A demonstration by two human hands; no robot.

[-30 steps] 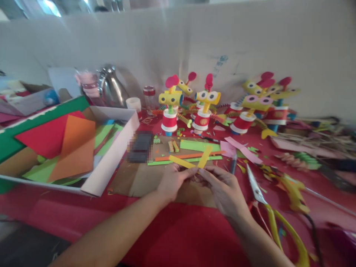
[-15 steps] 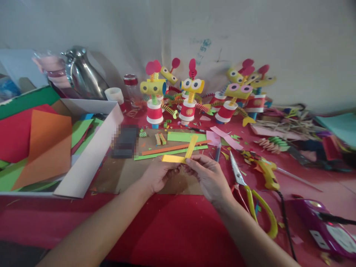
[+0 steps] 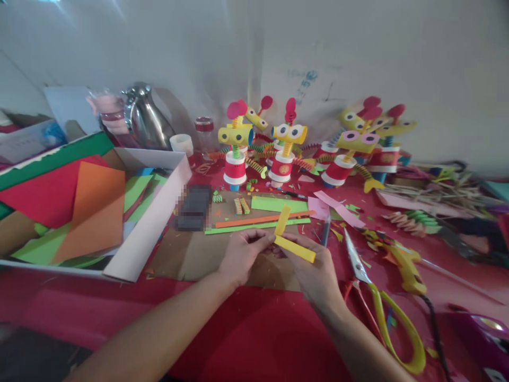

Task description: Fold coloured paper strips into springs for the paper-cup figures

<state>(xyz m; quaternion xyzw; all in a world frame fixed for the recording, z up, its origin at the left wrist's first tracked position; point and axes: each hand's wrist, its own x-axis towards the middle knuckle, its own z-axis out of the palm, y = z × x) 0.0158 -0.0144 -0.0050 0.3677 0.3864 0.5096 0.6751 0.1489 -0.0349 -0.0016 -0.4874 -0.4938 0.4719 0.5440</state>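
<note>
My left hand (image 3: pixel 247 255) is closed, its thumb and fingers pinching yellow paper strips (image 3: pixel 296 249) where they cross at a corner. One yellow arm stands up away from me; the other lies to the right across the fingers of my right hand (image 3: pixel 318 273). That hand is closed too, gripping the strips from behind and below, its fingertips partly hidden. Both hands hover over a brown cardboard sheet (image 3: pixel 186 260). On the board lie an orange strip (image 3: pixel 258 219), a thin green strip (image 3: pixel 254 227), a wider green piece (image 3: pixel 278 203) and small folded paper springs (image 3: pixel 241 206).
Several paper-cup figures (image 3: pixel 235 168) stand at the back. To the left is a white box (image 3: pixel 147 223) of coloured paper, with a steel jug (image 3: pixel 149 122) behind. Scissors (image 3: pixel 358 260), a yellow glue gun (image 3: pixel 409 270) and its cord lie at the right.
The yellow strip's lower arm pointed left; now it points right, over my right hand. My left thumb has come onto the corner. The view has turned slightly left.
</note>
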